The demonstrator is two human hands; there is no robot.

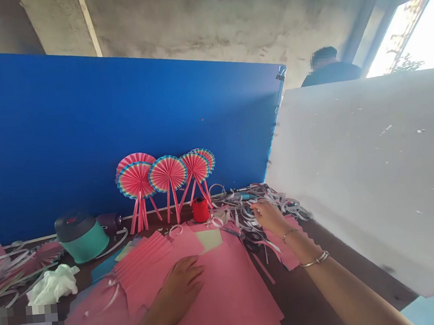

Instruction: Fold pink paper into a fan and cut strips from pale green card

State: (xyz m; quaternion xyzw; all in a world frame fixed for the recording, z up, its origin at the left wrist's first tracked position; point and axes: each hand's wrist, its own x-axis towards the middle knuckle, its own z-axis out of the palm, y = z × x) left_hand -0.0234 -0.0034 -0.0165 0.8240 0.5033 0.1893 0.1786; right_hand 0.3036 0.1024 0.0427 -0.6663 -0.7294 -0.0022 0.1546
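Note:
My left hand (184,285) lies flat on pink paper sheets (230,291), its fingers stretched out. Left of it is a sheet of pink paper with accordion pleats (146,265). Farther forward and to the right, my right hand (269,216) is among a tangle of white paper strips (291,206). Its fingers are curled together; what is between them, if anything, is too small to tell. More pink paper (284,250) lies beneath my right wrist. A pale yellow piece of paper (210,239) sits on the pink sheets between the hands.
Several pink paper fans (168,174) with rainbow edges lean against a blue board (67,129). In front stands a red container (200,210). At left are a teal, dark-topped container (83,238) and crumpled white tissue (54,284). A white panel (371,170) borders the right; a person (330,71) is behind.

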